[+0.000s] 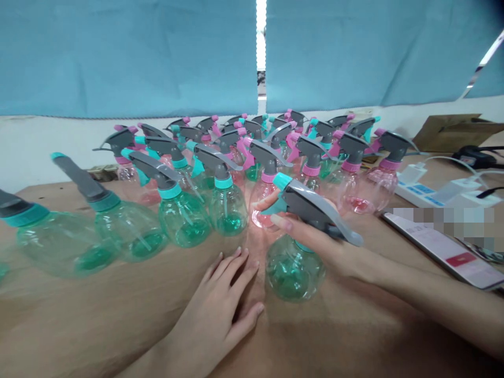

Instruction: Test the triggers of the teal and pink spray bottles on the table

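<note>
My right hand (315,236) grips the grey trigger head of a clear green spray bottle (293,268) that stands on the wooden table (98,320) in front of me. My left hand (224,302) lies flat on the table just left of that bottle, fingers spread, holding nothing. Behind them stand several spray bottles in rows: green ones (185,215) with teal collars to the left, pink ones (356,181) with pink collars to the right and back.
A phone (444,249) lies at the right edge, beside a white power strip (429,197) with plugs and cables. A brown cardboard piece (452,131) sits at the back right. Blue curtains (129,58) hang behind the table.
</note>
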Tool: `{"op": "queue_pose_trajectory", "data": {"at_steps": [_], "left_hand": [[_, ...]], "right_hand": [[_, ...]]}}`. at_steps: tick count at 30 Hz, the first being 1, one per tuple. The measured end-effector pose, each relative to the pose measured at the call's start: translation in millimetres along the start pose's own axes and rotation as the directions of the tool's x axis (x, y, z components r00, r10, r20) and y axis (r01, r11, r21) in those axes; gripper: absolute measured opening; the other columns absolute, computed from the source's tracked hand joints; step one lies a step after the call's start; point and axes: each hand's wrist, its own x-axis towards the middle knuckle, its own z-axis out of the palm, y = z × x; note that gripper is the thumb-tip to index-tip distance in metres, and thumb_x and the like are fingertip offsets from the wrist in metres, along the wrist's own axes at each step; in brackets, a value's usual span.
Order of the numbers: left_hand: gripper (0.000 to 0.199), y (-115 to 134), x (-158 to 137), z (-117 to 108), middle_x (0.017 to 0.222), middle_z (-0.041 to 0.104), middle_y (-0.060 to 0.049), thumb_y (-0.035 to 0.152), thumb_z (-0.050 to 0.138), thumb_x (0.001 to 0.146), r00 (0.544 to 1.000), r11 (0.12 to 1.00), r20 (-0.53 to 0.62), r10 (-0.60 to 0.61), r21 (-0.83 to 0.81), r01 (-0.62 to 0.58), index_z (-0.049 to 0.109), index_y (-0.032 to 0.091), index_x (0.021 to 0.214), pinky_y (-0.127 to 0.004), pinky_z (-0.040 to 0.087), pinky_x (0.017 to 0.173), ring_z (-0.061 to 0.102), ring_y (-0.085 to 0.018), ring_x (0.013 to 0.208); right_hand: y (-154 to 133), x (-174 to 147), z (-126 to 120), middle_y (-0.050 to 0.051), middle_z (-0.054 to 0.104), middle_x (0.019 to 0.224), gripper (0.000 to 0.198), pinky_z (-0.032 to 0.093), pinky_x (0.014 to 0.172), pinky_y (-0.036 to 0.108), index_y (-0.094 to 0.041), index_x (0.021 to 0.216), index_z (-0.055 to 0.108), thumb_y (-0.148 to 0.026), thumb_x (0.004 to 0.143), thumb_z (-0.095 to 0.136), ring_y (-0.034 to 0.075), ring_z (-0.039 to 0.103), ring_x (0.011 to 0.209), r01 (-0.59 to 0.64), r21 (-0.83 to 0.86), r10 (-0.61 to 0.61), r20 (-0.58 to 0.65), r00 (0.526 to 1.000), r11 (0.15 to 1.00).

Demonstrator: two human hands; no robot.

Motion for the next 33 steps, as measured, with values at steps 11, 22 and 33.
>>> {"op": "queue_pose_trajectory", "data": {"at_steps": [11,22,33], "left_hand": [[0.049,1,1,0,0.142,0.046,-0.013,0.037,0.053,0.093,0.999,1.0,0.041,-0.015,0.009,0.014,0.046,0.016,0.137,-0.051,0.034,0.105,0.041,-0.03,0.13],[0.049,1,0,-1,0.142,0.046,-0.013,0.037,0.052,0.093,0.999,1.0,0.044,-0.021,-0.011,0.021,0.044,0.018,0.138,-0.05,0.034,0.105,0.041,-0.031,0.13],[0.049,2,0,-1,0.141,0.047,-0.012,0.036,0.054,0.091,1.0,0.999,0.019,-0.019,-0.037,0.02,0.046,0.018,0.136,-0.05,0.034,0.106,0.041,-0.03,0.13]], "right_hand": [[-7,6,3,0.003,0.064,0.11,0.031,0.054,0.069,0.024,-0.02,0.108,0.055,-0.023,0.079,0.063,0.009,0.058,0.067,0.079,0.1,-0.077,-0.017,0.997,0.992],[7,7,4,0.003,0.058,0.127,0.047,0.053,0.06,0.021,-0.024,0.117,0.057,-0.006,0.073,0.058,0.009,0.064,0.071,0.147,0.04,-0.148,0.027,0.989,0.988],[12,4,0,0.002,0.07,0.085,0.048,0.056,0.068,0.029,-0.024,0.127,0.052,-0.018,0.08,0.057,0.016,0.067,0.074,0.143,-0.077,-0.136,0.084,0.987,0.987]]}}
